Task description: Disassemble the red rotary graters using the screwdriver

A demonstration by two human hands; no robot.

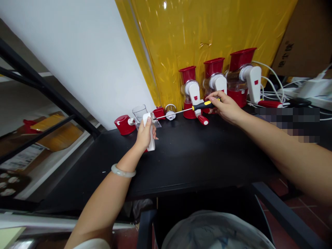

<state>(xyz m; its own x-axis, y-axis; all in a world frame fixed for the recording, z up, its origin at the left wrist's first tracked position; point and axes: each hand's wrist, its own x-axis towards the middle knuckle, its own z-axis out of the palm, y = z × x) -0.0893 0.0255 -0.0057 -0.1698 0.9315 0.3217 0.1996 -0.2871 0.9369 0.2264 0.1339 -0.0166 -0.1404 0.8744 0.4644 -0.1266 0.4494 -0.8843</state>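
My left hand [145, 134] is closed around a white crank handle [151, 140], holding it up above the black table. In my right hand [222, 105] is a screwdriver [201, 105] with a black and yellow grip. Its long shaft points left, and the tip reaches the crank handle near my left thumb; whether it sits in a screw I cannot tell. Behind my left hand are a red base [125, 125], a clear plastic housing [139, 111] and a red part [158, 112]. A metal grater drum [170, 112] stands just beyond the shaft.
Three red and white rotary graters, a near one [188, 74], a middle one [214, 65] and a far one [242, 60], line the yellow-wrapped back. White cables [277, 91] lie at right. A black metal frame [46, 90] rises at left. The black table [186, 155] ends before a chair.
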